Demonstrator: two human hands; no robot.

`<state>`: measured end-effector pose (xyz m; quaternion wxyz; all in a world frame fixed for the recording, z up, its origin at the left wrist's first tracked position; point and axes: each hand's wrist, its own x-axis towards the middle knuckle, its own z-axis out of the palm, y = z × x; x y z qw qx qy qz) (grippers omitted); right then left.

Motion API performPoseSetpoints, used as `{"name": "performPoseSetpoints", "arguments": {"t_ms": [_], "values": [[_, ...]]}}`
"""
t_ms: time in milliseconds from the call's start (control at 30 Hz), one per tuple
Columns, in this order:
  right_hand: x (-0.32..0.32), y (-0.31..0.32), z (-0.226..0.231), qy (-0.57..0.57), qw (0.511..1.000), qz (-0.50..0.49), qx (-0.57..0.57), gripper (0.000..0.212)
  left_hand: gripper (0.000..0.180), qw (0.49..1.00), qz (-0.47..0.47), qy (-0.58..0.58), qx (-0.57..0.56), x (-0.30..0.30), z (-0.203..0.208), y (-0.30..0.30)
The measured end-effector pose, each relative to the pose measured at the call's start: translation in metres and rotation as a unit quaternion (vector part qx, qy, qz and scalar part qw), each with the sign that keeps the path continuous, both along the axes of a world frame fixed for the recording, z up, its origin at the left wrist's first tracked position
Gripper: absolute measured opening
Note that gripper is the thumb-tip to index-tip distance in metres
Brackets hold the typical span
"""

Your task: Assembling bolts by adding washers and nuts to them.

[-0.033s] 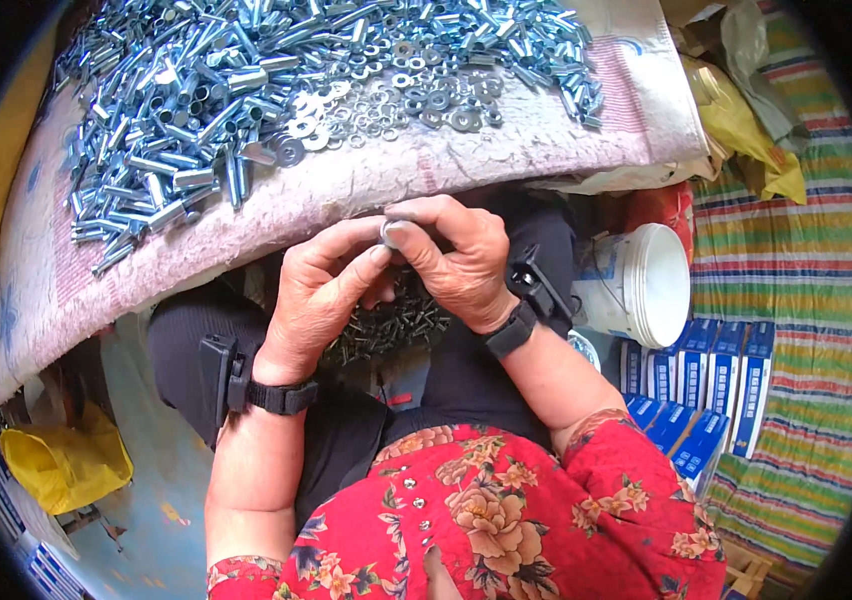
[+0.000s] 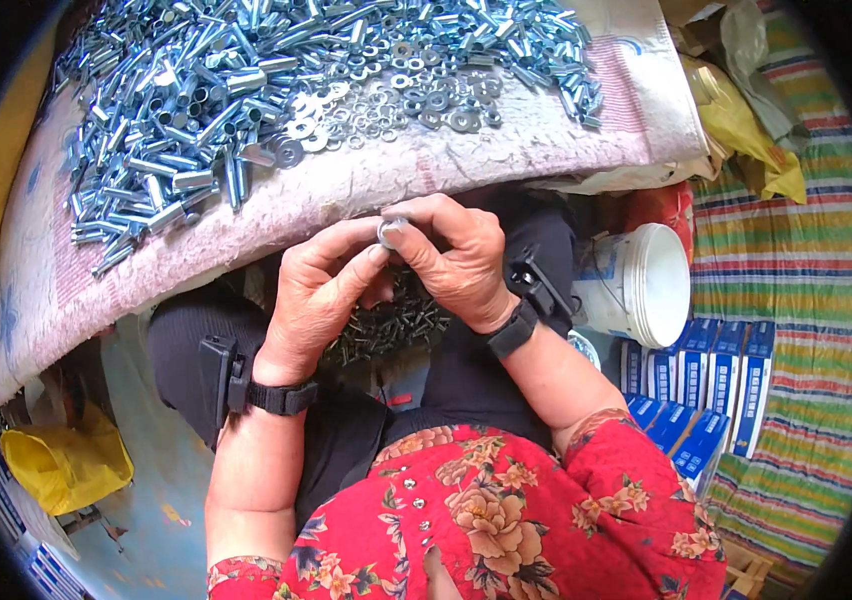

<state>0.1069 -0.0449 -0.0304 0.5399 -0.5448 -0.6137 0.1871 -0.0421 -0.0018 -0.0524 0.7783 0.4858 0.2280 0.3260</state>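
Just beyond my lap, my left hand [image 2: 311,285] and my right hand [image 2: 458,262] meet fingertip to fingertip. Both are closed in a pinch on a small silvery washer [image 2: 386,234], its ring partly covered by the thumbs and fingers. On the cloth-covered table [image 2: 296,228] past my hands lies a big heap of shiny metal sleeves and bolts [image 2: 176,110]. Loose washers [image 2: 376,118] are spread along the near side of that heap. Below my hands, between my legs, many dark small bolts [image 2: 394,325] are gathered; what holds them is mostly hidden.
To the right, a white bucket [image 2: 658,285] lies tipped with its mouth facing right. Blue-and-white boxes [image 2: 711,375] stand beside it on a striped mat [image 2: 806,330]. A yellow bag [image 2: 66,460] sits at the lower left, and another yellow bag [image 2: 746,125] at the upper right.
The washer between my fingertips is turned slightly and shows more of its ring. My right hand has shifted a touch; nothing was let go.
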Motion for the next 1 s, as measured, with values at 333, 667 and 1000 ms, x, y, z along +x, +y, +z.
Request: {"name": "performPoseSetpoints", "arguments": {"t_ms": [333, 667, 1000], "values": [[0.088, 0.031, 0.026, -0.223, 0.959, -0.164, -0.061, 0.021, 0.023, 0.999, 0.038, -0.001, -0.005, 0.004, 0.002, 0.005], [0.134, 0.055, 0.01, -0.434, 0.886, -0.108, -0.124, 0.02, 0.019, 1.0, 0.021, 0.017, -0.012, 0.002, 0.0, 0.008], [0.127, 0.054, 0.009, -0.375, 0.921, -0.09, -0.056, 0.02, 0.019, 1.0, 0.009, 0.028, -0.01, -0.001, -0.003, 0.007]]}}
